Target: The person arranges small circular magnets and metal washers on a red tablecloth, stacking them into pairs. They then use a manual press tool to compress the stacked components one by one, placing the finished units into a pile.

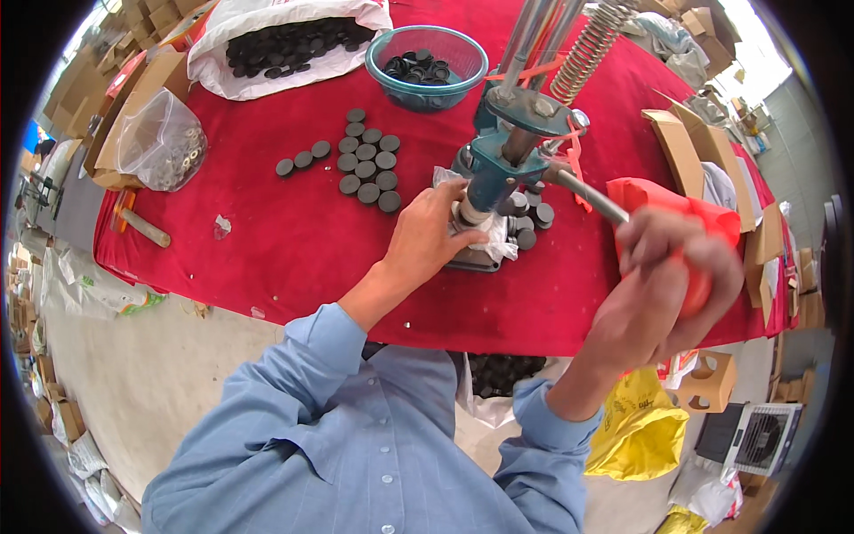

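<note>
A teal hand-lever press (498, 169) with a tall spring (594, 49) stands on the red-covered table. My left hand (420, 238) is at its base, thumb and fingers curved round the lower end of the ram. What lies between these fingertips is hidden by them and by crumpled clear plastic (500, 245). My right hand (663, 289), blurred, is closed on the red-orange grip of the press lever (594, 196). Left of the press, several round black caps (366, 169) lie in a cluster with a short row beside it. More caps (538, 214) lie right of the press.
Behind are a white sack (294, 84) of black caps and a teal basin (427, 98) holding more. A clear bag of small rings (165, 147), a hammer (142, 224) and a cardboard box (165, 76) sit left. A red bag (685, 205) and open cartons (703, 147) stand right.
</note>
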{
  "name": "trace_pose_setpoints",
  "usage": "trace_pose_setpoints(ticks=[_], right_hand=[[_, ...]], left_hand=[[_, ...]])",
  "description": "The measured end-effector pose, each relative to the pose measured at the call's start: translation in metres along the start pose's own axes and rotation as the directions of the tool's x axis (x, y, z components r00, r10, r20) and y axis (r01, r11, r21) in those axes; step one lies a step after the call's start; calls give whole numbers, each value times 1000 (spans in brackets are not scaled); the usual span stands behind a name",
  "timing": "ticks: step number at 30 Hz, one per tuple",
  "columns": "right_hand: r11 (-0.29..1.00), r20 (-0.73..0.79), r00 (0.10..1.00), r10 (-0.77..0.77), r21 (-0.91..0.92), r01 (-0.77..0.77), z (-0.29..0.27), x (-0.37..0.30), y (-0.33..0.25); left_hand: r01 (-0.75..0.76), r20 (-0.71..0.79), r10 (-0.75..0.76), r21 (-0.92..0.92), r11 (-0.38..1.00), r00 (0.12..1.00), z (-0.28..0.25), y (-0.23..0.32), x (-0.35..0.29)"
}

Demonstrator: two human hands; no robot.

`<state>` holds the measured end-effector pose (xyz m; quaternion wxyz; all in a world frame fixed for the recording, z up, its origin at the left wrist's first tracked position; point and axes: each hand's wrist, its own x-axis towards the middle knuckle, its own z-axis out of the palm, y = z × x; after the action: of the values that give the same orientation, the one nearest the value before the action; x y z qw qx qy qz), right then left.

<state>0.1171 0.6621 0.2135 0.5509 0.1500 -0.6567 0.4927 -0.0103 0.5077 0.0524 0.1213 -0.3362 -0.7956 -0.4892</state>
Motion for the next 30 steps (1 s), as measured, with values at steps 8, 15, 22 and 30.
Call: trace_pose_setpoints(ticks=[8,15,22,30], right_hand=[[994,-3,1000,6,-109,-6,-21,-138,-1],[984,71,997,-20,-175,32,-19,-94,-5],[997,55,998,14,-71,-10,-4,15,2],[996,65,995,78,-43,-75,5,46,10]], left_hand=[[-165,184,88,465,870,979,-67,-49,-20],[136,65,-139,53,989,988,-72,-53,-49],[68,64,-67,-19,997,996,-37,1,-11],[-24,91,19,55,998,996,-22,-4,-5]])
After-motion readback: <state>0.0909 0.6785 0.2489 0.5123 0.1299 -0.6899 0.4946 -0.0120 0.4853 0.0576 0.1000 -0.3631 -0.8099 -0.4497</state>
